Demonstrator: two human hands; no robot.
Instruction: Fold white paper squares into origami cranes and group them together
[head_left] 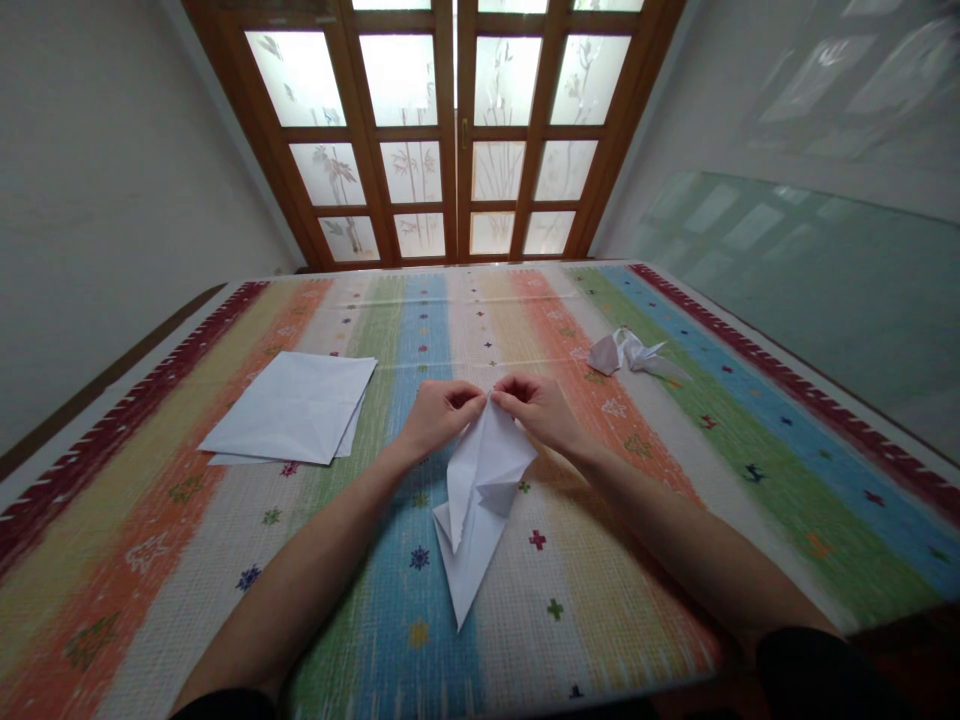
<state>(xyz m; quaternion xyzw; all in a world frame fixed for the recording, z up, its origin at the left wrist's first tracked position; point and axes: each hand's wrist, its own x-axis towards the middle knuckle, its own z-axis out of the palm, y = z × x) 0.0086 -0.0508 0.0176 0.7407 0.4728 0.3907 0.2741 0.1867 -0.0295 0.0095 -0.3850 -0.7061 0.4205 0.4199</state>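
Observation:
A partly folded piece of white origami paper (487, 490) hangs down toward me in the middle of the table, its lower end narrowing to a point. My left hand (448, 415) pinches its top tip from the left, thumb and forefinger pressed together. From the other side, my right hand (541, 408) pinches the same tip, so the fingertips of both hands nearly meet. One flap stands out on the paper's right, and loose layers show on its left. The very tip is hidden between my fingers.
On the left lies a small stack of white paper sheets (292, 405). A folded white paper crane (630, 354) sits at the right. Beneath everything is a striped, colourful tablecloth (465, 320). Wooden doors with glass panes (420, 170) stand beyond the table's far edge.

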